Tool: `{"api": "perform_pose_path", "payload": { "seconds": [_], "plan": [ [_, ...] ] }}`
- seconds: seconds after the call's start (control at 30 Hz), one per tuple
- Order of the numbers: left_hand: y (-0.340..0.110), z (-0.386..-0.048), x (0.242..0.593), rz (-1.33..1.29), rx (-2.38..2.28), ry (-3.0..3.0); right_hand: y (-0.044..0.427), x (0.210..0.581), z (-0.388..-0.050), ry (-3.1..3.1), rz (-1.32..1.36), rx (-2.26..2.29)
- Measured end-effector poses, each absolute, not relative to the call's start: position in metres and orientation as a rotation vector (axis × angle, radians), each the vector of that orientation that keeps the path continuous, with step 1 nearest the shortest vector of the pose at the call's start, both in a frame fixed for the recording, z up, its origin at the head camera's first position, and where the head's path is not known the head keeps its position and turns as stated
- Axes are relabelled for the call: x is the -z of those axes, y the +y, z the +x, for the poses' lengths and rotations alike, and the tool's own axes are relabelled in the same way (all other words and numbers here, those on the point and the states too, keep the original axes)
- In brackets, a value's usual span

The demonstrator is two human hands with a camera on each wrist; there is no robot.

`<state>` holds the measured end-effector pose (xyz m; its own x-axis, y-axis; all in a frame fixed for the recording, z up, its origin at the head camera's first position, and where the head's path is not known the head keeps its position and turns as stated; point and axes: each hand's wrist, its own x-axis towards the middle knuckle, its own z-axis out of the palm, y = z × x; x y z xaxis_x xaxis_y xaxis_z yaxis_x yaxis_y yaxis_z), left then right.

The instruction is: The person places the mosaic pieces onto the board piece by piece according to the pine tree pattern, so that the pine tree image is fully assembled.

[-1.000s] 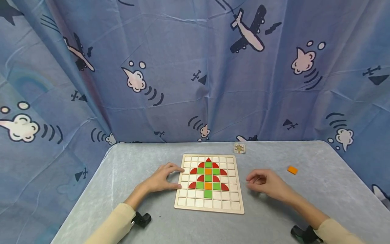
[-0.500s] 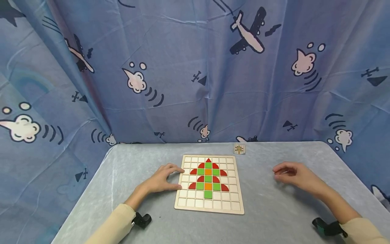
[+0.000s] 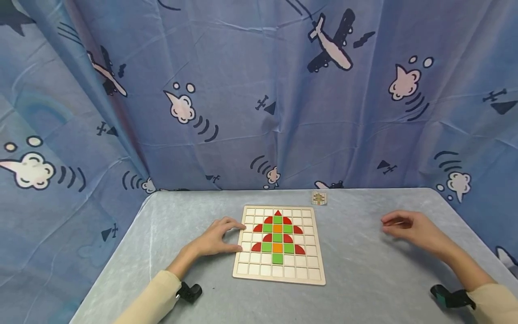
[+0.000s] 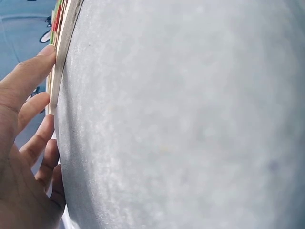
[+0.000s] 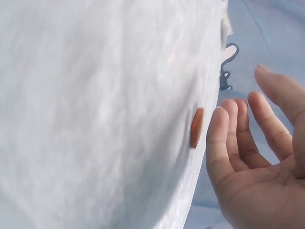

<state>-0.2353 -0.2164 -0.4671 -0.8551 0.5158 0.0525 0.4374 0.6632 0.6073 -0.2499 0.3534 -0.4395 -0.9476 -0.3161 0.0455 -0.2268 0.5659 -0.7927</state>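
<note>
A square wooden board with a grid lies flat on the table. Red, green and orange tiles form a tree shape on it. My left hand touches the board's left edge with thumb and fingertip; the left wrist view shows the thumb on the rim. Well right of the board hovers my right hand, fingers loosely bent and holding nothing. Close to its fingertips in the right wrist view, an orange tile sits on the table, apart from the fingers. In the head view that hand hides the tile.
Behind the board, near the table's far edge, lies a small square card with a tree pattern. A blue patterned curtain hangs behind the grey-covered table.
My right hand has moved right, away from the board's side, and now covers the spot where the orange tile showed. My left hand and the board have stayed put.
</note>
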Motion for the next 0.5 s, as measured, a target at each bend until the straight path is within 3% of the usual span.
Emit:
{"api": "perform_pose_path", "payload": {
  "seconds": [0.5],
  "plan": [
    [-0.216,-0.236,0.468,0.786,-0.96,2.756,0.375,0.455,-0.266,2.872,-0.462,1.174]
  ]
}}
